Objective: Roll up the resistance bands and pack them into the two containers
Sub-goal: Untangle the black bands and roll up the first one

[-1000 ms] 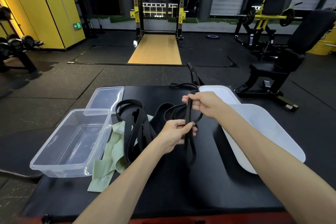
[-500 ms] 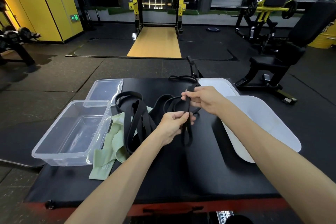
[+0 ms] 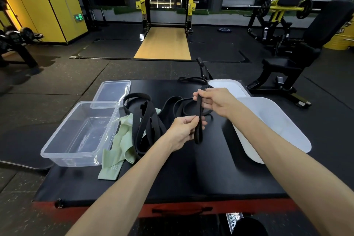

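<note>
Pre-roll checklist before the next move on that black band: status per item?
1. Both hands holding: ok. The left hand and right hand each pinch the black band.
2. Folded end free to start the roll: ok. Its loop hangs below the left grip.
3. Far end clear of the pile of black bands: cannot tell.
4. Clear container open and empty: ok.
5. White container uncovered: ok.

Floor: dark rubber tiles (image 3: 47,86); wooden platform (image 3: 162,44) upper centre.
Upper left: yellow wall panels (image 3: 57,0).
Right: black bench (image 3: 283,63), yellow machine (image 3: 283,7).
Light: dim.
</note>
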{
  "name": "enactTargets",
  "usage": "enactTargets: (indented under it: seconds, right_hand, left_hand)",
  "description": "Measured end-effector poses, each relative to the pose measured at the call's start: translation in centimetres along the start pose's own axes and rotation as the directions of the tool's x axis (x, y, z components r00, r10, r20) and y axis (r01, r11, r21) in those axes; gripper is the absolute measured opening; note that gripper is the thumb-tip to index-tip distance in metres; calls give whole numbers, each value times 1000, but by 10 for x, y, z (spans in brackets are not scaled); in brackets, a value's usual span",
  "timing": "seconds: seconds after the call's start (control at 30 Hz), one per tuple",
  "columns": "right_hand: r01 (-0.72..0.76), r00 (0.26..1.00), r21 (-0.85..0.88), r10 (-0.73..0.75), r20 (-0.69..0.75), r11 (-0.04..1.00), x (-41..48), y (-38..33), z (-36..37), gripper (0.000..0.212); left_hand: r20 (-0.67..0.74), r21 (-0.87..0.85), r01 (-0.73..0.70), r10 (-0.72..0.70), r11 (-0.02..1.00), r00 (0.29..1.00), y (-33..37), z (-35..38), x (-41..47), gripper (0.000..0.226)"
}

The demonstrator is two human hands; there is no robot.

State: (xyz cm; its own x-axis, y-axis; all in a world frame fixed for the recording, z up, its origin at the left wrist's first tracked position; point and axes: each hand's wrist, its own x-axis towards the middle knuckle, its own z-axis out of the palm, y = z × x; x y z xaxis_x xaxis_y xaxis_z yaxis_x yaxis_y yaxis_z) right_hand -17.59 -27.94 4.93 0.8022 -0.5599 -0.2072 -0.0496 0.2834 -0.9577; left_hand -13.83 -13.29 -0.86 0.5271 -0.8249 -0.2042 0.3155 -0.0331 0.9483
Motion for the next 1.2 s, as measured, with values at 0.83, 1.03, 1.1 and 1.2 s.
enactTargets:
  seconds: [0.83,1.03,1.1,1.2]
  right_hand:
    - [-2,1000,-465,-7,-17,885,-71,86,-16,9]
    - [-66,994,-676,110,23,734,-104,123,-26,25]
    - [-42,997,-725,78,16,687,-110,133,-26,23]
    - [12,998,-815,-63,-30,580,-114,138,-27,23]
  left_hand:
    - [-224,-80,-6,-12,997,974,-58,2,-23,17]
    - [-258,-111,54,-81,992,963,-75,2,-31,18]
    - [-270,-101,60,-86,993,959,-79,2,-33,16]
    - [-281,-15,50,-52,999,958,-80,4,-34,11]
